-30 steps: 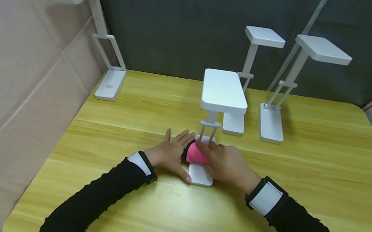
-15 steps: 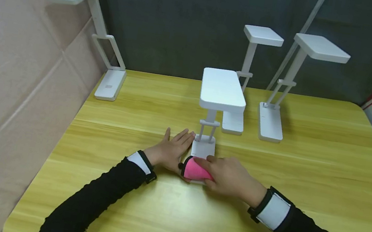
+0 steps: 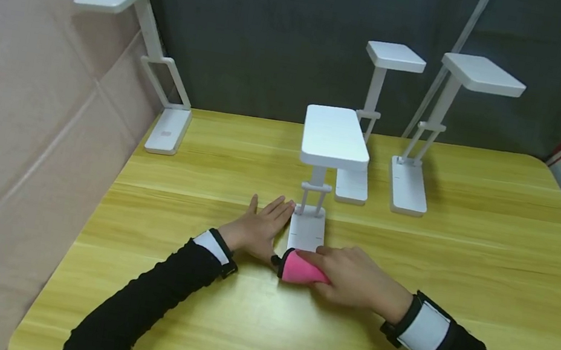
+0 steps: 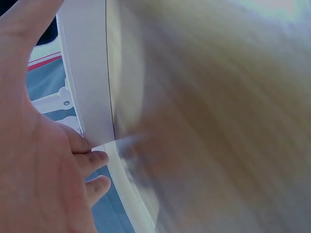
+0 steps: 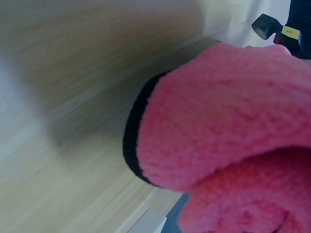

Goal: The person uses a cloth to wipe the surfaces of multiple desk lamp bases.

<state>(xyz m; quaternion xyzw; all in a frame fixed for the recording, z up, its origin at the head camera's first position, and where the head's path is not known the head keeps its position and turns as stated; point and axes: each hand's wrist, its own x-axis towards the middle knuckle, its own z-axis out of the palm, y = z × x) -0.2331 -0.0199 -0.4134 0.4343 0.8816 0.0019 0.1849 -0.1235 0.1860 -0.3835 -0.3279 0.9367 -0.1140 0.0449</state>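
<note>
Left hand [image 3: 256,230]: laid flat, fingers straight, against the lamp base [image 3: 307,232], steadying it.
Right hand [image 3: 355,276]: fingers curled around a pink cloth [image 3: 300,269], pressed at the base's near end, mid-desk [image 3: 466,253].

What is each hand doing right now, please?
Left hand: open, flat on the table, touching the lamp base.
Right hand: holding the pink cloth.
</note>
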